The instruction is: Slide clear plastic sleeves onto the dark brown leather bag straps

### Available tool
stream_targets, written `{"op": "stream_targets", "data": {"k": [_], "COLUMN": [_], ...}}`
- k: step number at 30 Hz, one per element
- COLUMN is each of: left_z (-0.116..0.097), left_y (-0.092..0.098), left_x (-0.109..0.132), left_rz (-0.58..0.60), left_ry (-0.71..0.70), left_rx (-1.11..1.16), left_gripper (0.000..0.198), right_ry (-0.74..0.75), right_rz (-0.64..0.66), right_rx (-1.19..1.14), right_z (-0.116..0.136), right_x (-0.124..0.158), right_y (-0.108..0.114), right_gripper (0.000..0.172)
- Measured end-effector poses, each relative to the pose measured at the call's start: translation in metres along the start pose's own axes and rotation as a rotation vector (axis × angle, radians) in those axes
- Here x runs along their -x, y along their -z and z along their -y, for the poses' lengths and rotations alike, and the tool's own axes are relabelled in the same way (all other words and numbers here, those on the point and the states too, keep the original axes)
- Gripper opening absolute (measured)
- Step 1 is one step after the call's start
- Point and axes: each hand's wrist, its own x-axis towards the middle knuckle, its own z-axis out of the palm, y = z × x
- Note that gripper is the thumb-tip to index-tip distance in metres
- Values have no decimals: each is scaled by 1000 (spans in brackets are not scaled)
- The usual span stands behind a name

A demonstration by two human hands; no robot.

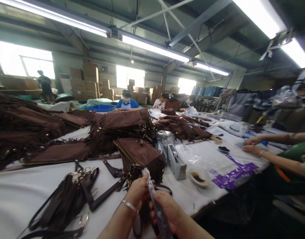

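Both my hands grip a dark strap in clear plastic wrap (pixel 160 217). My left hand (pixel 138 192), with a bracelet at the wrist, closes round its upper part, where the plastic end sticks out. Lower down, my right hand (pixel 167 208) has its thumb pressed along the wrap. Just beyond my hands lies a brown fringed bag (pixel 140 154) with a gold zip. To the left, a bundle of dark straps (pixel 65 196) with metal clasps rests on the white-covered table (pixel 8 192). The undersides of my fingers are hidden.
A tape dispenser (pixel 176 162), a small white dish (pixel 198 177) with brown residue and purple plastic packaging (pixel 234 174) stand to the right. Brown bags (pixel 120 122) are piled behind. A co-worker's hands (pixel 253 146) work at the right edge; other people sit farther back.
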Motion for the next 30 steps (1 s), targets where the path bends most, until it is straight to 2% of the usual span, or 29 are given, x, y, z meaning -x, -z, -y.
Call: {"op": "stream_targets", "data": {"k": [4, 7, 10, 12, 13, 15, 16, 17, 19, 21, 23, 25, 27, 28, 30], "left_z": [0, 3, -3, -11, -15, -22, -25, -27, -31, -35, -40, -42, -38, -35, -27], "left_y": [-20, -21, -2, 19, 30, 49, 55, 60, 64, 64, 64, 64, 65, 65, 67], "left_x": [-25, -29, -14, -4, -2, -5, -9, -15, -27, -35, -37, -34, -29, -25, -16], "left_rz": [-127, -164, -167, -253, -333, -416, -410, -381, -322, -287, -221, -128, -84, -92, -140], "left_ry": [-115, -191, -342, -592, -724, -869, -873, -851, -752, -635, -537, -470, -473, -497, -554], "left_rx": [-40, -151, -326, -567, -695, -865, -894, -902, -877, -824, -773, -731, -713, -717, -712], "left_gripper": [28, 22, 27, 23, 20, 23, 23, 21, 15, 20, 23, 23, 24, 25, 24], "right_ry": [-11, -15, -9, 22, 74, 247, 347, 444, 579, 657, 665, 564, 427, 359, 243], "right_rz": [45, 65, 22, -44, -93, -213, -273, -320, -335, -241, -172, -198, -250, -255, -184], "right_rx": [51, 120, 259, 441, 575, 888, 1032, 1144, 1255, 1245, 1155, 1016, 802, 673, 438], "right_z": [-9, -15, -15, -15, -15, -15, -15, -14, -10, -1, 8, 15, 16, 16, 15], "right_x": [13, 14, 12, 12, 13, 13, 13, 12, 12, 13, 13, 8, -7, -18, -44], "right_y": [10, 23, 35, 43, 48, 58, 62, 65, 64, 52, 30, 4, -17, -26, -39], "right_gripper": [47, 48, 51, 48, 43, 28, 22, 23, 39, 39, 27, 20, 28, 35, 44]}}
